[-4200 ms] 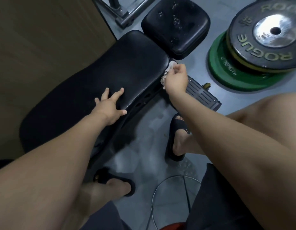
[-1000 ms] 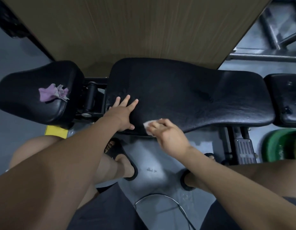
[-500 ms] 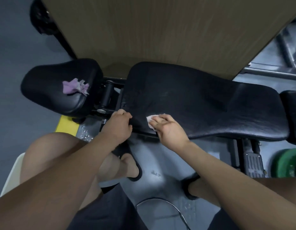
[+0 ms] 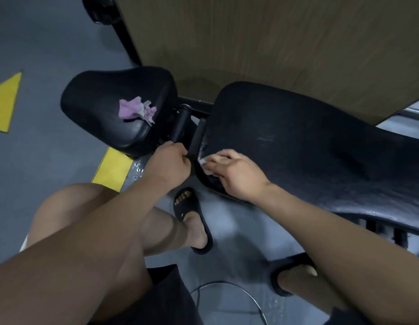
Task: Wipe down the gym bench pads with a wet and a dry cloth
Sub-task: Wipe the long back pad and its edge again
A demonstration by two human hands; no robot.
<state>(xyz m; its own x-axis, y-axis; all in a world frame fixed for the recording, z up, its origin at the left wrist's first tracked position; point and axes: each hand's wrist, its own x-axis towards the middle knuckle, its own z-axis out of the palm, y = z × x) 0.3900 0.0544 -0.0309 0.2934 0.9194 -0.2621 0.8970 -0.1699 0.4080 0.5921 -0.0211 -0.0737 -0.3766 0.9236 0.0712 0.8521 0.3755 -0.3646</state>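
Two black pads, one long pad [image 4: 297, 141] and one short pad [image 4: 102, 106]. Right hand [image 4: 236, 177]: fingers curled over a white cloth [image 4: 203, 162], pressing it on the long pad's near end corner. Left hand [image 4: 171, 165]: fingers clenched round the frame bar [image 4: 195, 139] between the pads. Purple cloth [image 4: 135, 110]: crumpled on the short pad.

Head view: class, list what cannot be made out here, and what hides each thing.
All head view.
White cloth: mostly covered by the right hand holding it; shape unclear.
Left hand: fingers curl under, so what its grip closes on is hidden.
Long pad: right end cut off by the frame edge.
Purple cloth: wet or dry, too small to tell.
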